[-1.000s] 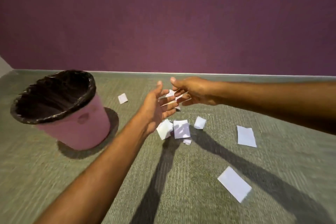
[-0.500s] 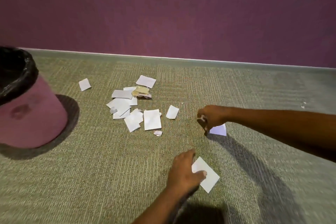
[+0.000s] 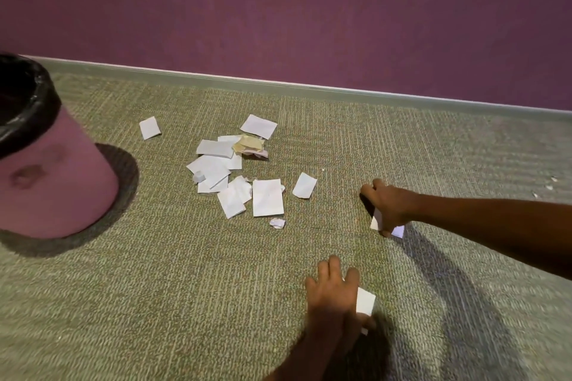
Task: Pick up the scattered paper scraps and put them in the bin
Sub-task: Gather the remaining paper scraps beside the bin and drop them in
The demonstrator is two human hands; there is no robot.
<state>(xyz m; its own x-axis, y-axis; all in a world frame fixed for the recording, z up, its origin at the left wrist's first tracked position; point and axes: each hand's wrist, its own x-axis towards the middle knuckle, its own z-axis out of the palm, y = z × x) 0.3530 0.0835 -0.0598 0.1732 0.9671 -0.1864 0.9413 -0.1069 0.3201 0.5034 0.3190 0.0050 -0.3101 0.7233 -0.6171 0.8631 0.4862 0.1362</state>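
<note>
Head view: both hands' fingers close on blank scraps (image 3: 365, 301); no writing legible.

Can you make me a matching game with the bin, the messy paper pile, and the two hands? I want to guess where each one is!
Things:
1. bin
2. paper pile
3. left hand
4. right hand

Places:
A. nearest the camera, closing on a white scrap
B. far left, lined with a black bag
C. middle of the carpet, near the wall
D. right of the pile, closing on a scrap

Pairs: 1-B, 2-C, 3-A, 4-D
</note>
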